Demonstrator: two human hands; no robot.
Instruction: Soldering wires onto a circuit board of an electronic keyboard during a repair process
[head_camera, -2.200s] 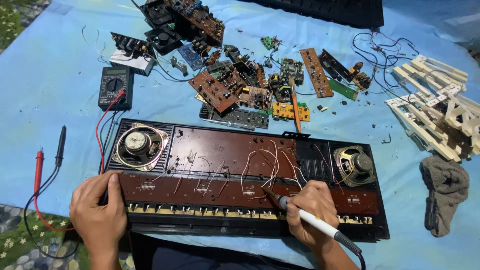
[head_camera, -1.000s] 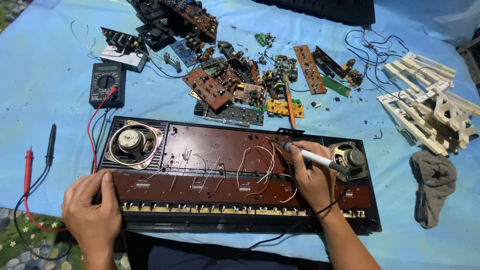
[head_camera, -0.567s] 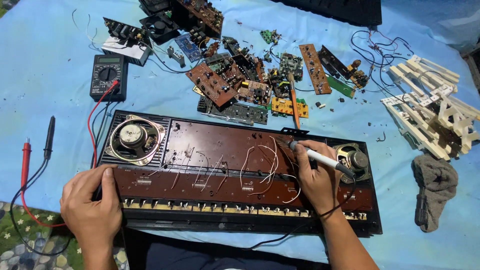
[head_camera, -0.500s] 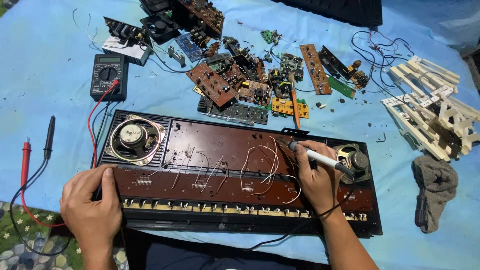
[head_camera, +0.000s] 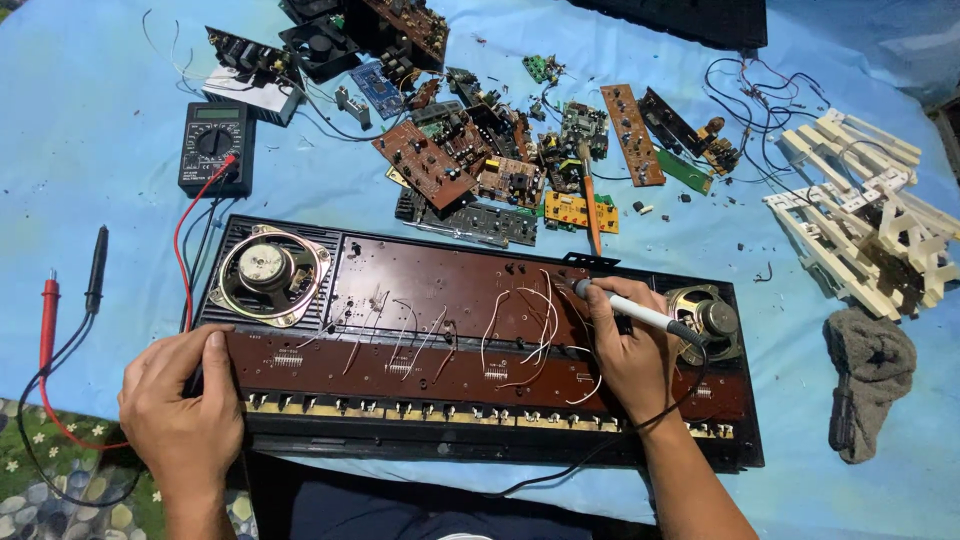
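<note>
Left hand (head_camera: 185, 415) lower left of frame, palm down, fingers curled, thumb pointing up-right, forearm exiting bottom edge. Right hand (head_camera: 625, 350) right of centre, fingers closed in a pen-type grip, knuckles toward upper left; bare forearm runs down-right to the bottom edge.

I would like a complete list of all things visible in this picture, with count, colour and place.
opened keyboard chassis: one, brown board in a black frame, centre front.
round speakers: two, grey, at the chassis ends.
white wires: several, across the brown board.
multimeter: one, black, upper left.
test probes: two, one red, one black, far left.
loose circuit boards: many, brown and green, top centre.
white plastic key frames: a pile, right.
grey cloth: one, lower right.
blue sheet: one, underneath.
left hand: rests on the chassis's left edge.
right hand: holds a white-handled soldering iron.
</note>
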